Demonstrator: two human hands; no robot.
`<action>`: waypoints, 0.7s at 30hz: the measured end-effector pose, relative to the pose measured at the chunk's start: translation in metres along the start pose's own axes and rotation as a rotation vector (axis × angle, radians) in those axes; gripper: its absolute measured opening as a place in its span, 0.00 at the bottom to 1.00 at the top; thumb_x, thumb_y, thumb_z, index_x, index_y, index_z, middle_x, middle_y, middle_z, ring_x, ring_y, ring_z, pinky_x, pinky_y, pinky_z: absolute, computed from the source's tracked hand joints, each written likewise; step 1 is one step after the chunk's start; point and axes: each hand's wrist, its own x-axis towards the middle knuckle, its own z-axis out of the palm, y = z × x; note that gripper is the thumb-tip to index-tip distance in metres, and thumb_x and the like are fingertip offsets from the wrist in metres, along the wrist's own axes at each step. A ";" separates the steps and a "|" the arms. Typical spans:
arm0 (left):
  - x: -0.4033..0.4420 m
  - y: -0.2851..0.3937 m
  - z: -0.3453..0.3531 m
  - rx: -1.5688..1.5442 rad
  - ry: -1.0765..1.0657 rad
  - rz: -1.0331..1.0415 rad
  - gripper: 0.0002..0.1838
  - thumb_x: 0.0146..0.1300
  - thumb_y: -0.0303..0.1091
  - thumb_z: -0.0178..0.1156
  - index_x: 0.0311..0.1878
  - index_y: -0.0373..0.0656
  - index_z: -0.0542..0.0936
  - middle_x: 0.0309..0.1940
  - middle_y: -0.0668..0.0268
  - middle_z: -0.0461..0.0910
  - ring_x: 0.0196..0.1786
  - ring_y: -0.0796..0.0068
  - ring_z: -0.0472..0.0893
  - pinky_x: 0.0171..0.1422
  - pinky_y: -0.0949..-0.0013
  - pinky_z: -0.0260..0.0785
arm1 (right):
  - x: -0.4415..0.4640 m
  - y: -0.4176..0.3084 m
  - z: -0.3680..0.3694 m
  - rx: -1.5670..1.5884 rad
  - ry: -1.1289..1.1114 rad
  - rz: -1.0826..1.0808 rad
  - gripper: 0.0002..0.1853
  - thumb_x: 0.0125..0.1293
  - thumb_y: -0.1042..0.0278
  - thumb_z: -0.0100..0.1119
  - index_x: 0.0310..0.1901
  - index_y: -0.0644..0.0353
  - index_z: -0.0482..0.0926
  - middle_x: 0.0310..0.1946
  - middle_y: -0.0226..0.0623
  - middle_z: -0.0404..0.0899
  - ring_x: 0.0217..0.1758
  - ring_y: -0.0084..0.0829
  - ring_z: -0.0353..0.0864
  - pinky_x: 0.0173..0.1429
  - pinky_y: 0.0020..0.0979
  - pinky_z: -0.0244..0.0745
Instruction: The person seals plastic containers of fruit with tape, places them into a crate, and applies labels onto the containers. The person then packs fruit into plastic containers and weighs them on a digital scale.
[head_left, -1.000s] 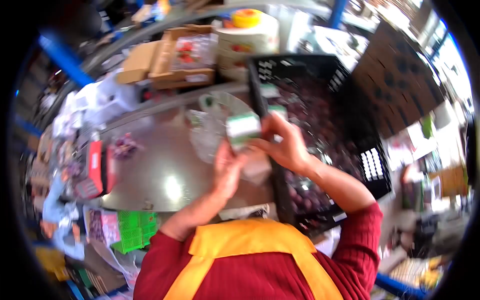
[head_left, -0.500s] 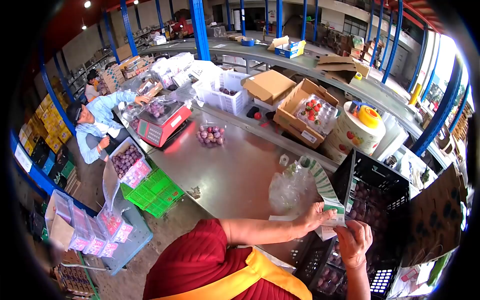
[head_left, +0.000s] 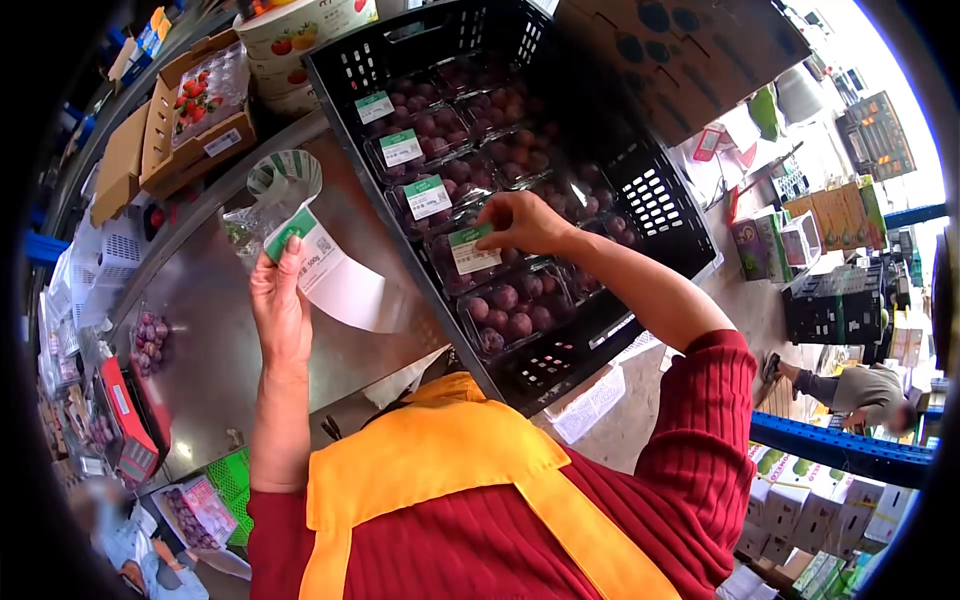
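Observation:
My left hand (head_left: 281, 312) pinches a strip of green-and-white printed labels (head_left: 340, 288), whose free end curls to the right over the metal table. My right hand (head_left: 527, 222) is over the black crate (head_left: 500, 385), its fingers closed on the right edge of a label (head_left: 474, 256). That label lies against the lid of a clear plastic box of plums; how firmly it sticks there I cannot tell. Farther up the same row, several boxes carry labels like it. Nearest me in the crate is a plum box (head_left: 515, 312) with no label visible on top.
Left of the crate runs the metal table (head_left: 215, 300), with crumpled clear plastic (head_left: 245, 225) on it. A cardboard box of strawberries (head_left: 205, 115) and large rolls (head_left: 300, 40) stand behind. At lower left are a red scale (head_left: 130, 415) and a person in light blue (head_left: 150, 550).
The view has swung right onto the crate. My hands, together at the labels before, are now apart: the left keeps the strip, the right has moved with a label onto a plum box.

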 end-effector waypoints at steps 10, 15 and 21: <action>-0.007 -0.003 0.035 -0.030 -0.025 -0.047 0.12 0.69 0.31 0.63 0.54 0.42 0.79 0.48 0.71 0.82 0.48 0.83 0.79 0.58 0.74 0.70 | 0.036 -0.009 0.019 -0.703 0.505 -0.314 0.21 0.58 0.57 0.71 0.39 0.59 0.68 0.34 0.42 0.75 0.39 0.47 0.81 0.40 0.45 0.76; -0.023 -0.002 0.046 0.005 -0.111 0.000 0.20 0.69 0.27 0.63 0.61 0.39 0.71 0.52 0.68 0.79 0.54 0.81 0.77 0.63 0.73 0.68 | 0.011 -0.136 0.033 0.183 0.235 -0.325 0.18 0.65 0.63 0.70 0.37 0.59 0.67 0.29 0.32 0.80 0.37 0.19 0.80 0.39 0.27 0.78; -0.021 0.017 0.051 -0.182 -0.176 -0.168 0.17 0.71 0.32 0.60 0.60 0.40 0.74 0.53 0.68 0.79 0.55 0.80 0.77 0.62 0.73 0.69 | -0.011 -0.168 0.046 0.073 0.083 -0.430 0.17 0.58 0.74 0.73 0.45 0.58 0.74 0.36 0.31 0.81 0.41 0.20 0.83 0.44 0.28 0.81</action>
